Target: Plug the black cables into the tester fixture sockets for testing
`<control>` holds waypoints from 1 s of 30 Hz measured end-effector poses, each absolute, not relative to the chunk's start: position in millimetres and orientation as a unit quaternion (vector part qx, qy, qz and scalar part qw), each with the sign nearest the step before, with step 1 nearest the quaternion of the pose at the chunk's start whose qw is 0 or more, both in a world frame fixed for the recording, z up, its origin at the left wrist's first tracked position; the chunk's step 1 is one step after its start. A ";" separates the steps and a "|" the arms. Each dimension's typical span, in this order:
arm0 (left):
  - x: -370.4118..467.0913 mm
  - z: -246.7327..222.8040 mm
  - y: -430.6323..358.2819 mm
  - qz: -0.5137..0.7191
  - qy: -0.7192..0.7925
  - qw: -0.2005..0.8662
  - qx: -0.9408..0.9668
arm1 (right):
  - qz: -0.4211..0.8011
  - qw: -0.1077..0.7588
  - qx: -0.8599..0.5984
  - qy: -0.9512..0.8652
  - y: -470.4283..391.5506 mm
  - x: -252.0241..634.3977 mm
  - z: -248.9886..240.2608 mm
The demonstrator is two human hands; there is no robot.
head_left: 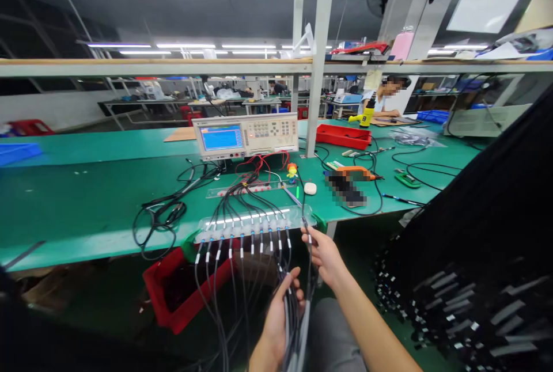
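Note:
My left hand (274, 319) is closed around a bundle of dark cables (295, 326) in front of the bench edge. Just above and to its right, my right hand (327, 255) pinches a single black cable (309, 240) near the right end of the fixture. That clear plastic fixture (254, 221) lies along the front edge, with a row of white-labelled cables (241, 252) plugged into it and hanging down. Thin black leads (233, 202) run from its back towards a bench tester (248, 135) with a lit blue screen.
A red bin (162, 303) stands below the bench edge. Coiled cables (159, 216) lie left; a phone (348, 189), a white case (310, 188) and a red tray (343, 136) lie right. Many cables hang at right (466, 257). A person (382, 101) sits beyond the bench.

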State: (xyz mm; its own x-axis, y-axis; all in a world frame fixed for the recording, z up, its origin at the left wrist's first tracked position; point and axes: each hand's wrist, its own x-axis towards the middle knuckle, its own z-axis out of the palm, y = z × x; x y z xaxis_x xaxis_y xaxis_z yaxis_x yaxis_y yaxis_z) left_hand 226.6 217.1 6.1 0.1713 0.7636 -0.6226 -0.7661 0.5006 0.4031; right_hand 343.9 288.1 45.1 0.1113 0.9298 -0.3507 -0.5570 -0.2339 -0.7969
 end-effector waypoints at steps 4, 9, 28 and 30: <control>223.9 5.7 213.3 0.511 0.423 0.748 0.021 | 0.638 0.579 -0.460 -0.215 288.8 344.7 37.9; 224.0 4.5 213.1 0.518 0.448 0.728 0.041 | 0.634 0.571 -0.476 -0.215 291.5 346.2 34.3; 226.7 12.5 212.5 0.496 0.442 0.746 0.050 | 0.608 0.564 -0.501 -0.249 289.8 346.9 43.1; 225.7 12.2 212.9 0.495 0.438 0.748 0.059 | 0.613 0.545 -0.503 -0.271 283.8 349.2 44.1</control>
